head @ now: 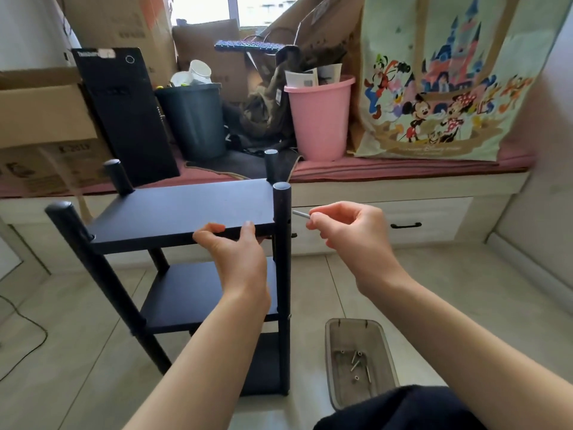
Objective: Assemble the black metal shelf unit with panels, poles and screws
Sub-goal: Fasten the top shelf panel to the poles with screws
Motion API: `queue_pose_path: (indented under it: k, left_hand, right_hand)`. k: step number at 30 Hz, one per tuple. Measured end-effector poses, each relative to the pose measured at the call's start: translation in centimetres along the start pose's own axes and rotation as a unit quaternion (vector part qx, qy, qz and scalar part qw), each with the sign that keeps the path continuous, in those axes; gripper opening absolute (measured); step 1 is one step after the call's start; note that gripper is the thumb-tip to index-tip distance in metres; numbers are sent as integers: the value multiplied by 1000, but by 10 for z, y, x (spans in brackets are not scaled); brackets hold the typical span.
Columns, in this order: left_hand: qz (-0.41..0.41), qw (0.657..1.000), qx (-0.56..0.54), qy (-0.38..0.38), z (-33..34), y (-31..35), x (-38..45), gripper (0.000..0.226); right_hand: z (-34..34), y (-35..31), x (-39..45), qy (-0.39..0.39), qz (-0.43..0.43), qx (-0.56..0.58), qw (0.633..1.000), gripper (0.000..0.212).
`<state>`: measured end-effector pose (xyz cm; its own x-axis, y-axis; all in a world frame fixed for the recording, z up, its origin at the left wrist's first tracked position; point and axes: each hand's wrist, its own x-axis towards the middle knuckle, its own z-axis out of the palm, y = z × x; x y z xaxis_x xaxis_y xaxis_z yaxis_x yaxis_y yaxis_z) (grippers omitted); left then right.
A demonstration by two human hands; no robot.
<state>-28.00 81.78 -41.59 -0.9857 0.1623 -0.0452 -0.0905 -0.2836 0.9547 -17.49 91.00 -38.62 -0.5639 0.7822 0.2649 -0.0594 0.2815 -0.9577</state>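
Note:
The black shelf unit stands on the tiled floor with its top panel (183, 209) held between four poles. My left hand (232, 252) grips the front edge of that top panel, fingers over the top and thumb beneath. My right hand (344, 228) pinches a silver screw (300, 214), whose tip points at the side of the near right pole (282, 243), just short of a hole. A middle panel (189, 293) and a bottom panel (266, 364) sit lower in the unit.
A clear plastic tray (386, 346) with several loose screws lies on the floor to the right of the shelf. Behind is a window bench with a pink bucket (319, 119), a dark bin (195, 119), cardboard boxes and a cartoon-print bag (440, 76). A cable (28, 324) runs at left.

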Motion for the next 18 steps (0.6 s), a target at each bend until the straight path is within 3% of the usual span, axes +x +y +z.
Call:
queue_pose_path:
  k: [3, 7, 11, 13, 18]
  left_hand:
    - [-59, 992, -107, 37, -2, 5, 1, 37]
    - [-135, 969, -206, -22, -6, 7, 2, 36]
    - [-106, 976, -138, -130, -14, 4, 5, 16]
    - [-81, 976, -99, -175, -19, 2, 7, 19]
    - [-53, 974, -70, -207, -24, -3, 8, 19]
  right_hand:
    - [3, 1, -3, -12, 0, 5, 1000, 6]
    - [3, 9, -7, -18, 6, 15, 1000, 5]
    - [1, 14, -8, -24, 11, 34, 999, 7]
    - [2, 16, -7, -28, 9, 39, 999, 8]
    - [1, 19, -7, -37, 4, 44, 998, 10]
